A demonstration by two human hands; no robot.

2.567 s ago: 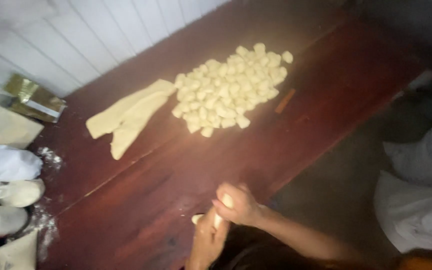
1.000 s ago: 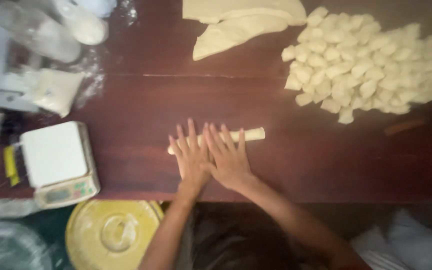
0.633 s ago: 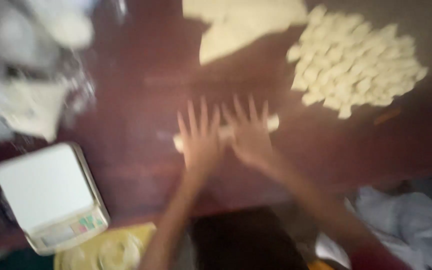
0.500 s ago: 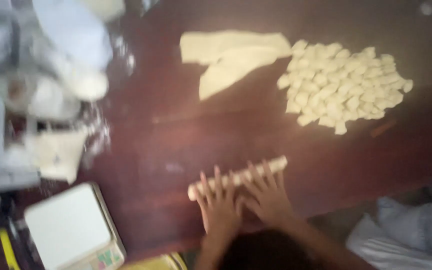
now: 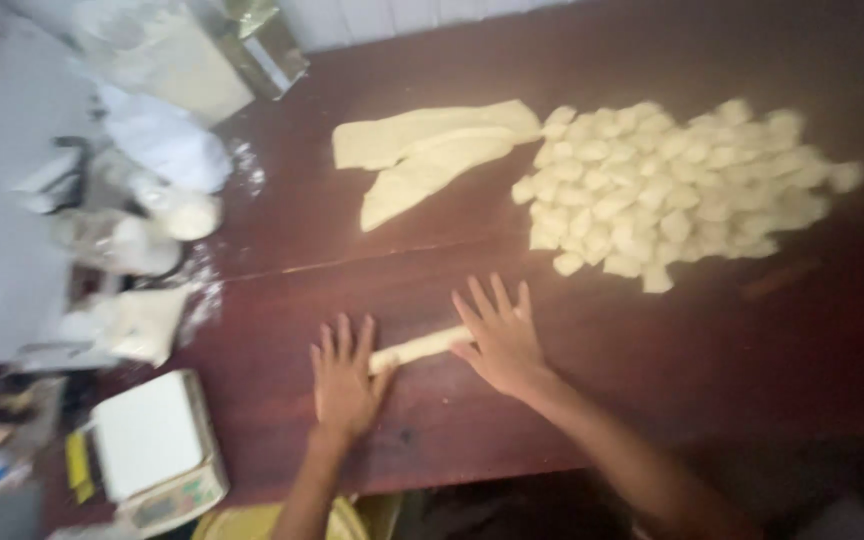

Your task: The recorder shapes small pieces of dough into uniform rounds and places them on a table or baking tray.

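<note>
**Dough rope under two flat palms**

Hands are working a thin pale-yellow rope of dough on the dark reddish-brown wooden table. Taking the rope as landmark:

- Left hand is pressing flat on the rope's left end, fingers spread and extended, nothing pinched.
- Right hand is lying flat over the right end, fingers fanned wide, palm down. Only the stretch between the two hands is showing.
- Far side of the rope, to the right: a heap of small cut pale dough pieces, well apart.
- Far side, straight ahead: two long flat strips of uncut pale dough, touching the heap's left edge.
- Left of the rope: white floury bags and bundles, blurred, loose flour around them.
- Near side, to the left: white flat-topped kitchen scale at the table edge.

Handling, my read: rope is looking soft, light and easily deformed, probably a bit tacky. A pinch would likely dent or stretch it, and lifting by one end would likely make it sag or tear. Best hold is broad palm contact, or support under both ends.
</note>
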